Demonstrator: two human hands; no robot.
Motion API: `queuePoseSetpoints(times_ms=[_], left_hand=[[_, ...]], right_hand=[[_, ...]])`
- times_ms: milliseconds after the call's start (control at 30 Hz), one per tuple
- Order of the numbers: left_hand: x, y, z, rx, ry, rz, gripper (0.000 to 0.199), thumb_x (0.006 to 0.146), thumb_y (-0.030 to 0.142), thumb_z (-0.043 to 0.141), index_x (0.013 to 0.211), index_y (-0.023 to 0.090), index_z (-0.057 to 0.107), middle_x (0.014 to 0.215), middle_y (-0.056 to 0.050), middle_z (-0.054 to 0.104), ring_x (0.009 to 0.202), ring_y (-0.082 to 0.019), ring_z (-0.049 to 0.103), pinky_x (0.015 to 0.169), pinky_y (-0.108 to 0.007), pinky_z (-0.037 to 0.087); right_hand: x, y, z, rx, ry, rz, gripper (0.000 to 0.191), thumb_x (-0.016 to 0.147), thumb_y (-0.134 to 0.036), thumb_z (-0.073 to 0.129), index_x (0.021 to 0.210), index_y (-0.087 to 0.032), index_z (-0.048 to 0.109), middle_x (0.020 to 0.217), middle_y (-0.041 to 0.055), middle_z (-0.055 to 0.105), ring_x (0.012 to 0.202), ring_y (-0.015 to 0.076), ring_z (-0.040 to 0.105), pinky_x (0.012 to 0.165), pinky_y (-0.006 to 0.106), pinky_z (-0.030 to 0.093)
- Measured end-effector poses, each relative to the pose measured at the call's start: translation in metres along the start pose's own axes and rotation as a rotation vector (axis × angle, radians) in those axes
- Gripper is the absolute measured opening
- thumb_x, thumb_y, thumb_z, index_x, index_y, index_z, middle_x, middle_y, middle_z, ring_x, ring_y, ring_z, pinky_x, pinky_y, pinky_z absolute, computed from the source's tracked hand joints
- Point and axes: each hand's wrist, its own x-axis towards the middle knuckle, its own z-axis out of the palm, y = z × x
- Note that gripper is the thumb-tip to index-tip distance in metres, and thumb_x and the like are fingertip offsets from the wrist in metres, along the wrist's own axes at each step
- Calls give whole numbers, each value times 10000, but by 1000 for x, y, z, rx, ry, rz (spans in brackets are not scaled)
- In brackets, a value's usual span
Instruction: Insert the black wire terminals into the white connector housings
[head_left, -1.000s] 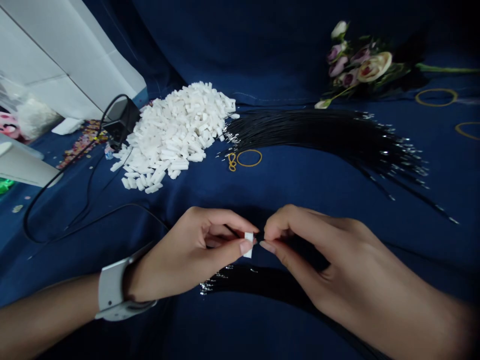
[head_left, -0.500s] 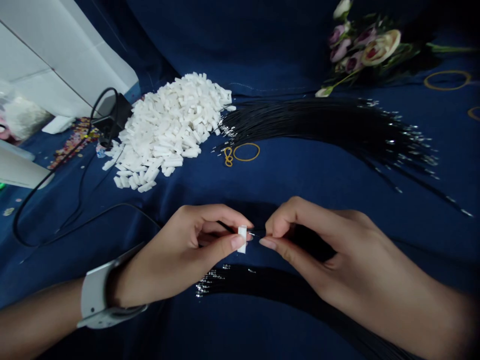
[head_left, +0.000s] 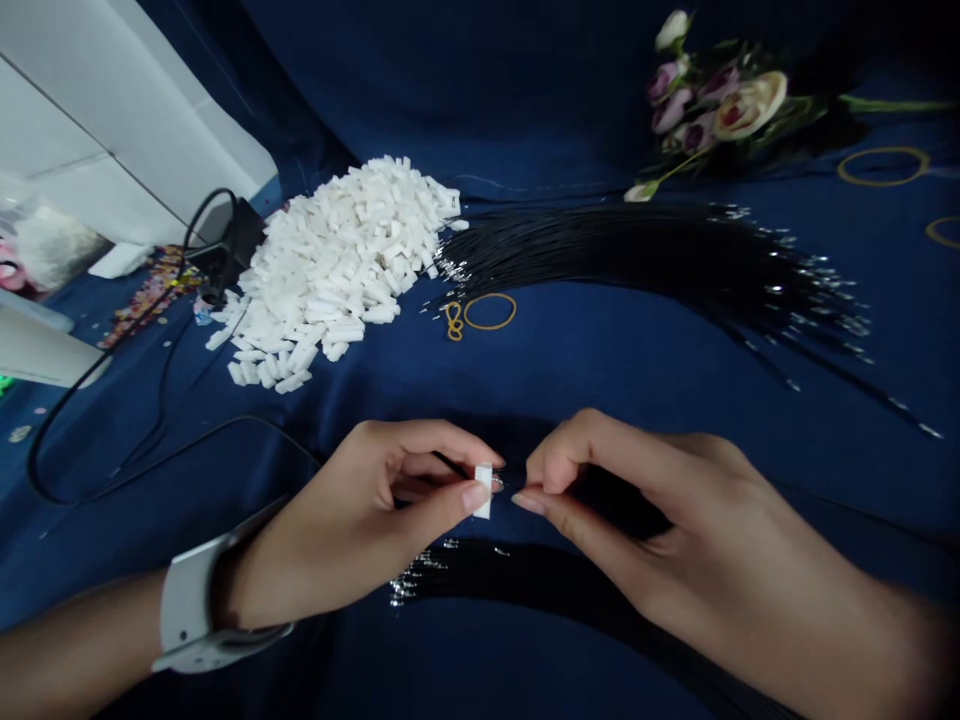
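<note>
My left hand (head_left: 397, 510) pinches a small white connector (head_left: 483, 490) between thumb and fingers, and a black wire runs in behind it. On the right, my right hand (head_left: 637, 510) is closed in a pinch on a thin black wire whose metal tip lies at the connector's right side. Whether the tip is inside the connector is too small to tell. Below the hands lies a bundle of black wires (head_left: 540, 575) with silvery tips. A heap of white connectors (head_left: 337, 260) sits beyond my left hand, touching a larger black wire bundle (head_left: 637, 245).
Yellow rubber bands (head_left: 490, 311) lie near the heap, others (head_left: 883, 166) at the far right. Artificial flowers (head_left: 750, 105) rest at the back right. A black cable (head_left: 90, 492) loops at left beside a black box (head_left: 232, 240) and a white box (head_left: 142, 110).
My right hand has moved slightly left, bringing the wire tip closer to the connector. The whole view has shifted slightly, with the things on the cloth appearing a little lower.
</note>
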Motion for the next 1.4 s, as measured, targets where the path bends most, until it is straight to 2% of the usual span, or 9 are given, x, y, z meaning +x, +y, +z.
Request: queuePoseSetpoints(times_ms=[167, 333, 633, 800, 933, 1067, 1133, 1267, 1400], left_hand=[[0, 2, 1, 18, 6, -1, 115, 847, 182, 655, 916, 196, 746, 825, 16, 781, 777, -114, 726, 670, -148, 538], [0, 3, 1, 27, 15, 14, 121, 846, 191, 659, 910, 187, 761, 837, -8, 790, 778, -145, 729, 690, -192, 562], [-2, 0, 3, 17, 38, 39, 133, 835, 183, 675, 932, 156, 763, 911, -35, 803, 826, -170, 742, 728, -213, 573], [-1, 0, 3, -21, 12, 39, 122, 837, 183, 675, 919, 152, 758, 899, -36, 804, 825, -166, 740, 736, -212, 569], [0, -1, 3, -21, 16, 33, 131, 840, 181, 670, 947, 161, 742, 870, -31, 794, 810, -161, 739, 713, -209, 564], [1, -2, 2, -18, 47, 48, 90, 843, 190, 662, 917, 177, 712, 840, -16, 763, 791, -149, 728, 674, -196, 555], [2, -3, 1, -11, 47, 58, 78, 845, 197, 660, 910, 174, 696, 835, -14, 748, 780, -141, 718, 650, -183, 543], [2, -5, 0, 19, 35, 93, 94, 864, 211, 642, 938, 177, 688, 854, -15, 739, 769, -132, 706, 639, -180, 532], [2, -6, -1, -1, 30, 104, 101, 872, 218, 637, 952, 178, 684, 840, -18, 733, 786, -144, 706, 653, -199, 534]], right_hand=[[-3, -1, 0, -14, 9, -24, 142, 903, -95, 536, 807, -201, 543, 694, -60, 605, 552, 58, 566, 493, 174, 407], [-7, -1, 1, -148, -2, -77, 142, 943, -89, 472, 874, -190, 543, 745, -36, 602, 602, 71, 561, 559, 205, 423], [-4, -9, 3, -157, -32, -91, 164, 940, -87, 446, 850, -188, 537, 715, -47, 566, 574, 53, 520, 466, 193, 353], [-5, -7, 6, -164, -26, -105, 171, 931, -74, 448, 838, -189, 534, 742, -29, 583, 632, 85, 543, 551, 226, 410], [0, -7, -6, -269, -96, -109, 181, 913, -62, 429, 904, -208, 536, 768, -20, 589, 605, 111, 551, 506, 256, 395], [-1, -11, -20, -510, -165, -175, 269, 897, -50, 378, 999, -225, 554, 909, 31, 628, 719, 168, 604, 587, 308, 458], [-7, -14, -19, -537, -198, -195, 261, 867, -42, 411, 966, -219, 576, 889, 39, 630, 706, 178, 604, 579, 313, 460], [-18, -18, -4, -442, -277, -162, 217, 789, -20, 465, 726, -206, 557, 679, 19, 570, 508, 160, 541, 436, 293, 384], [-18, -17, 2, -425, -315, -108, 244, 802, -28, 437, 666, -211, 525, 637, 15, 561, 493, 165, 549, 414, 292, 388]])
